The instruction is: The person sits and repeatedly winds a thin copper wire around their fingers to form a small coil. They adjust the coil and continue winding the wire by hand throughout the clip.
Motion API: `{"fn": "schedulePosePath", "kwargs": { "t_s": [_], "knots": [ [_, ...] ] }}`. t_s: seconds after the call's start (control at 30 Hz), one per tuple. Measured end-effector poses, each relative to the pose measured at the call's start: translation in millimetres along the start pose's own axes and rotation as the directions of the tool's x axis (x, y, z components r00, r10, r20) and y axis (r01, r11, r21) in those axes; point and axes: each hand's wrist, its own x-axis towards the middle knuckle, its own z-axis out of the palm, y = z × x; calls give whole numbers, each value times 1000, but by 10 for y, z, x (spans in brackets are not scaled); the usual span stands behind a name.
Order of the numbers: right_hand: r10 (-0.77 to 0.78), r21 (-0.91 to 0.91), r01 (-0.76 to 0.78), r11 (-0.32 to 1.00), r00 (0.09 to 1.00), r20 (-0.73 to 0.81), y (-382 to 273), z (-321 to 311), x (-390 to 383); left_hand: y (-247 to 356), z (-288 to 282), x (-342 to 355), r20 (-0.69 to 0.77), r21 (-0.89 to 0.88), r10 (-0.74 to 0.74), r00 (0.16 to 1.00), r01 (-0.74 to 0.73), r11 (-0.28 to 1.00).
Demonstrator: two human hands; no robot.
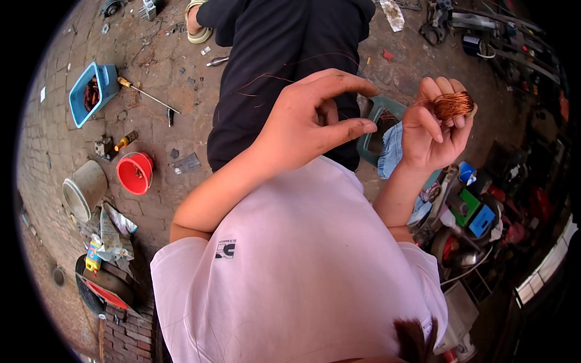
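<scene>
My right hand (433, 124) is raised at the right, its fingers curled round a bundle of copper wire (455, 107). The bundle is wound into a thick, shiny coil. My left hand (318, 112) hovers over my lap, thumb and index finger spread apart in a curve, the other fingers bent behind them. Thin loose strands of copper wire (261, 77) show beside and beyond the left hand. Whether the bent fingers touch any strand cannot be made out. A gap separates the two hands.
Beyond my hands stands a green stool (381, 109) with blue denim cloth (392, 148). Leftward lie a blue basin (112, 78), a long screwdriver (145, 92), a red bucket (134, 173) and a grey bucket (85, 187). Cluttered parts (472, 212) fill the right.
</scene>
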Motion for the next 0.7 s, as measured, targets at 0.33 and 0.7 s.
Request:
{"fn": "schedulePosePath", "kwargs": {
  "t_s": [0.33, 0.7],
  "knots": [
    [-5, 41, 5, 999, 1000, -5, -10, 0, 2, 44, 71, 26, 98, -146, -125, 987, 139, 980],
    [-10, 49, 11, 999, 1000, -21, -7, -21, 12, 119, 57, 46, 107, -283, -199, 974, 222, 933]
  ]
}}
